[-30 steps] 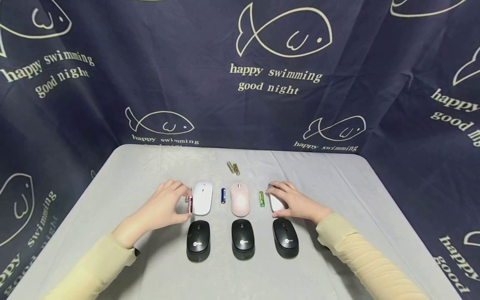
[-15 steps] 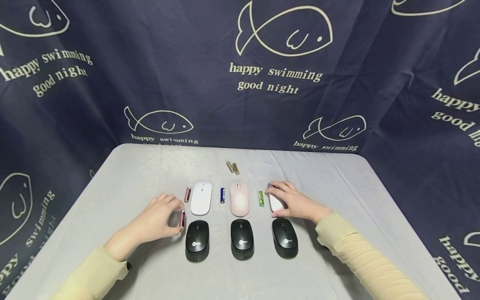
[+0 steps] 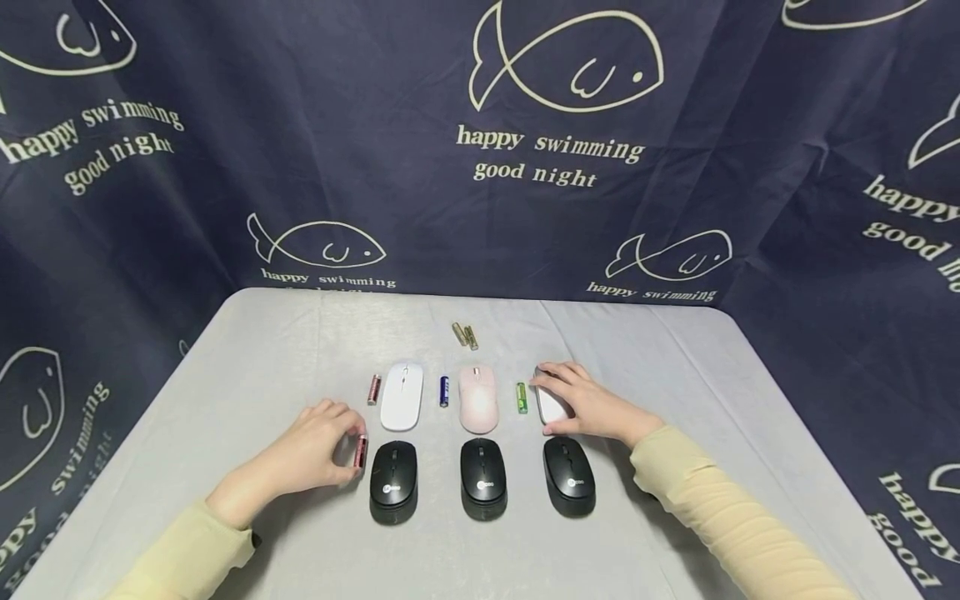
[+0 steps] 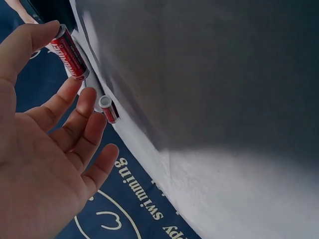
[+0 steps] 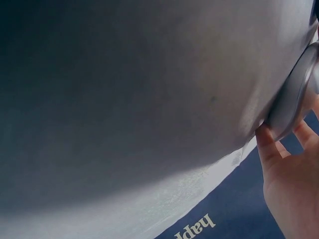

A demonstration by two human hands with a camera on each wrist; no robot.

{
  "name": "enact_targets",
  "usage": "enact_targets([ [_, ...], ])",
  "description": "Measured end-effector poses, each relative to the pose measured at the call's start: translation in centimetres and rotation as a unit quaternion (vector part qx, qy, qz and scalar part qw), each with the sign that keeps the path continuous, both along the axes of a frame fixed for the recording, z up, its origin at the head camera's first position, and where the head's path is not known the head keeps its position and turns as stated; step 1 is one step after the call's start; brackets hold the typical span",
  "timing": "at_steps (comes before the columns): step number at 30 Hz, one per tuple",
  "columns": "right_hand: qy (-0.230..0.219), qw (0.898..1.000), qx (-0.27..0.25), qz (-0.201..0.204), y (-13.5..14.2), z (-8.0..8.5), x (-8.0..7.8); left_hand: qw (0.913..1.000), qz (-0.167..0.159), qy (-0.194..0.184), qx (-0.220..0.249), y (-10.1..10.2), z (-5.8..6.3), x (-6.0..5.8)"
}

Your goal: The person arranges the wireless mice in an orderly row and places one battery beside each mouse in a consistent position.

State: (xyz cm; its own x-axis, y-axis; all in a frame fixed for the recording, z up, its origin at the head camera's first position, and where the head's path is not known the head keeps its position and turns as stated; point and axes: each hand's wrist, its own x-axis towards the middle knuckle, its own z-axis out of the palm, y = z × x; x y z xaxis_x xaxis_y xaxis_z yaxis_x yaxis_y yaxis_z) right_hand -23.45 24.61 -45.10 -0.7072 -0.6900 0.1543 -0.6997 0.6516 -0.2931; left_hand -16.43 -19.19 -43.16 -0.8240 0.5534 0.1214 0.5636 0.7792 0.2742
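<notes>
My left hand (image 3: 311, 446) pinches a red battery (image 3: 361, 452) end to end between thumb and a fingertip, just left of the left black mouse (image 3: 393, 475). In the left wrist view the other fingers spread below that battery (image 4: 70, 52). A second red battery (image 3: 373, 389) lies beyond, beside the left white mouse (image 3: 402, 396). My right hand (image 3: 588, 402) grips the right-hand white mouse (image 3: 552, 408), thumb on its near end, fingers over its far end and covering part of it. In the right wrist view, this mouse's side (image 5: 291, 99) looks grey.
A blue battery (image 3: 444, 392), a pink mouse (image 3: 478, 400) and a green battery (image 3: 522, 397) lie between the white mice. Two gold batteries (image 3: 465, 335) lie farther back. Two more black mice, one central (image 3: 483, 471) and one right (image 3: 569, 471), complete the front row.
My left hand has moved left and nearer with its red battery, away from the left white mouse, uncovering the other red battery. My right hand stays on its mouse.
</notes>
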Motion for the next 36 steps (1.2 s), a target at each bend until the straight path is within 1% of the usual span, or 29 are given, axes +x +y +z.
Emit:
enact_targets([
  [3, -0.002, 1.000, 0.000, 0.000, -0.02, 0.01, 0.00, 1.0000, 0.000, -0.006, 0.001, 0.07, -0.01, 0.12],
  [12, -0.003, 1.000, -0.003, -0.001, -0.12, 0.04, 0.05, 0.9999, 0.001, -0.005, -0.010, -0.18, -0.53, 0.05],
  [17, -0.002, 1.000, -0.005, -0.001, -0.16, 0.18, 0.16, 1.0000, 0.000, -0.004, -0.006, -0.29, -0.74, -0.03],
  [28, -0.008, 1.000, -0.001, -0.004, -0.20, 0.29, 0.25, 1.0000, -0.002, -0.003, -0.004, -0.40, -0.51, 0.20],
  [36, -0.011, 1.000, -0.007, -0.002, -0.27, 0.37, 0.29, 1.0000, -0.005, 0.001, 0.000, -0.30, -0.33, 0.00],
])
